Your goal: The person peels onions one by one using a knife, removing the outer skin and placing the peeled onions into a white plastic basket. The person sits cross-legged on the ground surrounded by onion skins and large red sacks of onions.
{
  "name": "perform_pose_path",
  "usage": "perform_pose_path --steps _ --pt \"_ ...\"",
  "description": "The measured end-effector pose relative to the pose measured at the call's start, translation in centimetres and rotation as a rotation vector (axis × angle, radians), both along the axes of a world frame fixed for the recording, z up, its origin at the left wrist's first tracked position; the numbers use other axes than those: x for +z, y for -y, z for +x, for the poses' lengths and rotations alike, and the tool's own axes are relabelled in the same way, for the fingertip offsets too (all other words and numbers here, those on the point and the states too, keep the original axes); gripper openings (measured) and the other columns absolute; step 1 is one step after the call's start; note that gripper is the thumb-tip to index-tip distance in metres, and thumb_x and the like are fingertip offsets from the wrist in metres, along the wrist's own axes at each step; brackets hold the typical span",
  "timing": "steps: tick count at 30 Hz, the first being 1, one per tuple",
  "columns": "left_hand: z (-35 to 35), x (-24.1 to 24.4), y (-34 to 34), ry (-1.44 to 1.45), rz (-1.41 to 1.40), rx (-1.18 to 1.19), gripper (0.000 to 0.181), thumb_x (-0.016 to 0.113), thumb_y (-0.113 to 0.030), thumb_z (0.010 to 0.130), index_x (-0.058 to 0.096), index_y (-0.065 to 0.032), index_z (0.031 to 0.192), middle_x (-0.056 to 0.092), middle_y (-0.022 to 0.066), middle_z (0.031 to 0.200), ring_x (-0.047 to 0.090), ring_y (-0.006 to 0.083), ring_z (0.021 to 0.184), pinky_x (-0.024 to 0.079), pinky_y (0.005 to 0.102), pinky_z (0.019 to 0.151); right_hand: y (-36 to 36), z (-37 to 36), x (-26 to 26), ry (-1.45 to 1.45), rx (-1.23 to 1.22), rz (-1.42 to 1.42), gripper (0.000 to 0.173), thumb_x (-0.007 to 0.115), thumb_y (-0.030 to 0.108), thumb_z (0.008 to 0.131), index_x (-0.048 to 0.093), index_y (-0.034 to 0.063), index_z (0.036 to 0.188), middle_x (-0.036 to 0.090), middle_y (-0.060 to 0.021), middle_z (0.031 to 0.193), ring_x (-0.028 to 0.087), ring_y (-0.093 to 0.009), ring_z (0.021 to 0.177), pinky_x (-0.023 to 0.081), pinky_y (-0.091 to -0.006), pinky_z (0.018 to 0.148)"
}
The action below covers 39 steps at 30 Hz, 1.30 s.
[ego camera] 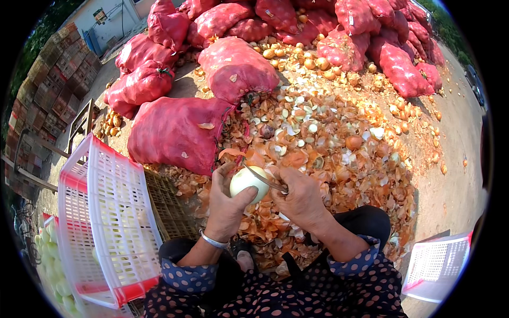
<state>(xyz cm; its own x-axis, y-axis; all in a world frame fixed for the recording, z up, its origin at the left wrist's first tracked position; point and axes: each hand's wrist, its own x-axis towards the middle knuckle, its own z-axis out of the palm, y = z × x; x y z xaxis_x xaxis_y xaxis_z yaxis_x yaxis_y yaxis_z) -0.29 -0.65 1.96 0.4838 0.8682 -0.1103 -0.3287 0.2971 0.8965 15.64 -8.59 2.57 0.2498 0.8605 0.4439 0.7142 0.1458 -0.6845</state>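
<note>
My left hand grips a mostly peeled, pale onion, with the thumb over its near side. In my right hand is a small curved knife, its blade lying against the upper right of the onion. Orange-brown onion skin hangs loose just beyond the onion, by the blade. Both hands are over a wide heap of onion peelings. Close to the hands on the left, a red mesh sack lies on its side with its mouth towards the peelings.
On my left, a white and red plastic crate stands by a dark slatted crate; peeled onions sit beyond. Another white crate is at the lower right. Full red sacks pile up ahead, with loose onions before them.
</note>
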Motion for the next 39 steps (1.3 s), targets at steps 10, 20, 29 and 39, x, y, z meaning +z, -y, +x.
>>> perform_pose_path --steps 10,20,29,39 --pt "-1.3 1.0 -0.4 0.193 -0.199 -0.088 0.077 0.079 -0.019 0.082 0.034 -0.0069 0.143 0.054 0.0155 0.129 0.061 0.0299 0.117 0.055 0.0464 0.098 -0.7 3.3 -0.6 0.063 -0.217 -0.116 0.028 0.074 0.010 0.082 0.063 0.0009 0.106 0.065 -0.0185 0.094 0.067 -0.036 0.079 0.053 -0.0426 0.067" --pt "-1.4 0.4 -0.6 -0.399 0.456 -0.066 0.101 0.086 -0.014 0.073 0.022 -0.0010 0.149 0.055 0.0209 0.128 0.061 0.0260 0.115 0.053 0.0369 0.097 -0.1 0.9 1.1 0.009 0.116 0.015 0.043 0.078 0.021 0.084 0.062 0.0001 0.118 0.063 -0.0169 0.095 0.067 -0.034 0.081 0.054 -0.0399 0.067" --pt "-1.1 0.0 0.1 -0.622 0.874 -0.044 0.105 0.087 -0.012 0.065 0.024 -0.0005 0.149 0.054 0.0209 0.132 0.059 0.0274 0.121 0.051 0.0379 0.102 0.7 0.8 1.8 0.179 0.061 -0.037 0.034 0.079 0.013 0.075 0.059 0.0040 0.102 0.060 -0.0118 0.090 0.065 -0.033 0.074 0.052 -0.0407 0.057" --pt "-1.0 0.8 -0.3 -0.142 0.387 -0.025 0.093 0.082 -0.012 0.074 0.025 0.0000 0.146 0.054 0.0202 0.130 0.060 0.0297 0.119 0.053 0.0409 0.101 0.2 1.5 0.5 -0.191 -0.108 -0.062 0.018 0.069 0.002 0.082 0.058 -0.0004 0.096 0.061 -0.0182 0.081 0.063 -0.037 0.072 0.050 -0.0432 0.063"
